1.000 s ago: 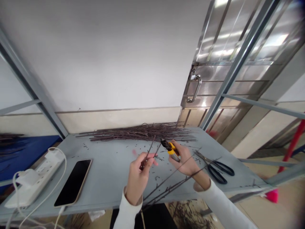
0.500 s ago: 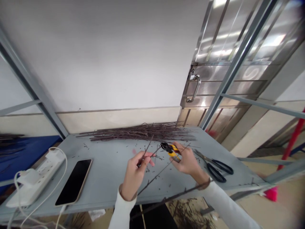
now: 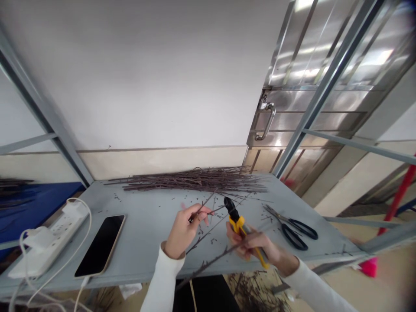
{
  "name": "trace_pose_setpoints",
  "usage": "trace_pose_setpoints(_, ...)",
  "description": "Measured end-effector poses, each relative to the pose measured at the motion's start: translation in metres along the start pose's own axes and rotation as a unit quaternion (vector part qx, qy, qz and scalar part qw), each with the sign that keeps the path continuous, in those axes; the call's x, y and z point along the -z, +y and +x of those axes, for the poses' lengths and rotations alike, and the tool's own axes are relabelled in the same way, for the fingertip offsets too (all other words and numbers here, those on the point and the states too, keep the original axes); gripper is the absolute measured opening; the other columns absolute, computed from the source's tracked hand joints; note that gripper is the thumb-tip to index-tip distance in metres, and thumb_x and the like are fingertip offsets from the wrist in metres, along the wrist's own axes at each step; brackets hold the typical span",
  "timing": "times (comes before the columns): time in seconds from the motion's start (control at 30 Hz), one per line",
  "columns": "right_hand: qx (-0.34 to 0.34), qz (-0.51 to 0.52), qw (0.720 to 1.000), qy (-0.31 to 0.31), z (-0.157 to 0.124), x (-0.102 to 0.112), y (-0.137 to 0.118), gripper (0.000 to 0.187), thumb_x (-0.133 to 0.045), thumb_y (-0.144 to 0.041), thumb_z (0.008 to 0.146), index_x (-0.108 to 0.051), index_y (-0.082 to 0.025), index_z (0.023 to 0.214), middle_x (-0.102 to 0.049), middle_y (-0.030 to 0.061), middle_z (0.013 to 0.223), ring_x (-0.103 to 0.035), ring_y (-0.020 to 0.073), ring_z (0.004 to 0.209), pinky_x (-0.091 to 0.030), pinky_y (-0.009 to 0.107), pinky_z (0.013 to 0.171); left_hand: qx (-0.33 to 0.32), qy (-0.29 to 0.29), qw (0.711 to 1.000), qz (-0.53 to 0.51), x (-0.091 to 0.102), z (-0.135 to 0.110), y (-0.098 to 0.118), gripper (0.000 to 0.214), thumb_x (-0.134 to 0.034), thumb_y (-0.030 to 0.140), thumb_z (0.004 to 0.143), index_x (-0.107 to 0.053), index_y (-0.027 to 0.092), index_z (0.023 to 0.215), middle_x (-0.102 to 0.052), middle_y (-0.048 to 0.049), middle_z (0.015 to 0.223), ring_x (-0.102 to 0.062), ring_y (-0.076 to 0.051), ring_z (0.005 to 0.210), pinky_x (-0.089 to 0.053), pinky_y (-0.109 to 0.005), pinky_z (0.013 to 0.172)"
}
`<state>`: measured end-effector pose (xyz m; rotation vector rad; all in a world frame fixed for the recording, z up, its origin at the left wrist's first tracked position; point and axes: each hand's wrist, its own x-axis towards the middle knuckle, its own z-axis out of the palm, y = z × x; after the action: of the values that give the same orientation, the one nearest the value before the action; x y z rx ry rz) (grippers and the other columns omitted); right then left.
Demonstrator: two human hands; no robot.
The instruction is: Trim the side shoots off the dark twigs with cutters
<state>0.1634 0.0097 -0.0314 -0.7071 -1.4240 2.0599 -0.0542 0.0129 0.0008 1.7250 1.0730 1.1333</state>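
Observation:
My left hand [image 3: 183, 229] pinches a thin dark twig [image 3: 203, 207] above the grey table [image 3: 146, 225], fingers closed round it. My right hand [image 3: 251, 246] grips yellow-handled cutters [image 3: 236, 219], whose black jaws point up and to the left, close to the twig's forked end. A longer dark branch [image 3: 208, 263] runs from under my right hand down past the table's front edge. A pile of cut twigs [image 3: 191, 180] lies along the table's far edge.
Black scissors [image 3: 292, 227] lie at the right of the table. A dark phone [image 3: 100, 245] and a white power strip [image 3: 48, 240] with cables sit at the left. Small twig bits are scattered on the surface. Metal frame posts [image 3: 312, 112] rise behind.
My right hand has dropped toward me and turned the cutters upright, jaws now pointing up. My left hand has shifted slightly and still pinches the twig. The long branch has swung lower.

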Motion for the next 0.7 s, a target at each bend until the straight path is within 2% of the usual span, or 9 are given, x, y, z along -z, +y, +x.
trace_pose_setpoints(0.1,-0.068,0.186,0.969,-0.151,-0.001,-0.002,0.000,0.020,-0.048,-0.023,0.049,-0.036,-0.022,0.065,-0.027,-0.0086,0.053,-0.021,0.0059,0.042,-0.018,0.020,0.039,-0.010,0.007,1.000,-0.018,-0.002,0.001,-0.002,0.024,-0.050,0.033,0.089,-0.066,0.014,0.086,-0.066,-0.0025,0.068,-0.057,-0.016,0.064,-0.041,-0.024,0.063)
trace_pose_setpoints(0.17,-0.079,0.201,0.961,-0.173,-0.001,-0.002,0.000,0.020,-0.049,-0.024,0.050,-0.037,-0.022,0.065,-0.028,-0.0084,0.054,-0.022,0.0063,0.043,-0.019,0.020,0.040,-0.011,0.009,1.000,-0.023,-0.001,0.001,-0.002,0.024,-0.050,0.033,0.089,-0.066,0.015,0.088,-0.066,-0.0026,0.069,-0.058,-0.016,0.066,-0.041,-0.024,0.065)
trace_pose_setpoints(0.2,-0.066,0.176,0.971,-0.151,-0.001,-0.001,0.000,0.020,-0.051,-0.025,0.052,-0.038,-0.022,0.067,-0.028,-0.0083,0.054,-0.023,0.0066,0.044,-0.020,0.020,0.041,-0.009,0.009,1.000,-0.025,-0.001,0.000,-0.002,0.024,-0.051,0.033,0.089,-0.066,0.015,0.089,-0.066,-0.0025,0.068,-0.057,-0.016,0.065,-0.041,-0.025,0.065)
trace_pose_setpoints(0.27,-0.009,0.057,0.997,-0.058,0.000,0.003,-0.001,0.021,-0.054,-0.025,0.056,-0.041,-0.022,0.072,-0.032,-0.0075,0.058,-0.026,0.0074,0.047,-0.025,0.022,0.044,-0.003,0.007,1.000,-0.028,0.000,-0.002,-0.001,0.025,-0.051,0.034,0.088,-0.066,0.014,0.089,-0.065,-0.0020,0.066,-0.055,-0.015,0.062,-0.040,-0.024,0.062)
trace_pose_setpoints(0.33,0.070,-0.121,0.988,0.072,0.001,0.008,-0.003,0.020,-0.055,-0.023,0.060,-0.045,-0.022,0.077,-0.038,-0.0054,0.063,-0.032,0.0094,0.052,-0.029,0.023,0.049,0.009,0.002,0.999,-0.039,0.001,-0.004,0.000,0.027,-0.051,0.037,0.088,-0.067,0.014,0.088,-0.064,-0.0013,0.063,-0.050,-0.013,0.056,-0.037,-0.024,0.056)
trace_pose_setpoints(0.4,0.141,-0.306,0.925,0.174,0.002,0.011,-0.009,0.020,-0.053,-0.018,0.061,-0.047,-0.023,0.080,-0.040,-0.0040,0.065,-0.035,0.0111,0.055,-0.030,0.024,0.051,0.026,-0.011,0.997,-0.066,0.001,-0.005,0.003,0.030,-0.053,0.041,0.086,-0.067,0.014,0.088,-0.061,-0.0002,0.060,-0.044,-0.011,0.051,-0.033,-0.023,0.050)
trace_pose_setpoints(0.5,0.232,-0.514,0.791,0.238,0.004,0.016,-0.021,0.026,-0.049,-0.014,0.061,-0.047,-0.022,0.086,-0.043,-0.0029,0.067,-0.038,0.0119,0.054,-0.034,0.024,0.051,0.057,-0.044,0.990,-0.120,0.000,-0.004,0.006,0.035,-0.056,0.047,0.082,-0.065,0.014,0.086,-0.058,0.0019,0.057,-0.033,-0.008,0.043,-0.026,-0.021,0.043)
trace_pose_setpoints(0.6,0.325,-0.628,0.650,0.278,0.010,0.024,-0.030,0.029,-0.050,-0.017,0.062,-0.045,-0.021,0.090,-0.050,0.0009,0.074,-0.045,0.0145,0.059,-0.040,0.026,0.054,0.081,-0.073,0.981,-0.160,0.001,-0.002,0.009,0.038,-0.059,0.050,0.078,-0.064,0.013,0.083,-0.054,0.0034,0.054,-0.027,-0.005,0.039,-0.020,-0.021,0.039)
trace_pose_setpoints(0.7,0.412,-0.679,0.512,0.326,0.020,0.041,-0.033,0.025,-0.052,-0.021,0.063,-0.043,-0.022,0.087,-0.050,0.0016,0.072,-0.048,0.0176,0.062,-0.042,0.028,0.055,0.089,-0.083,0.976,-0.184,-0.001,0.001,0.009,0.039,-0.062,0.051,0.075,-0.063,0.013,0.082,-0.053,0.0041,0.052,-0.025,-0.004,0.037,-0.018,-0.020,0.037)
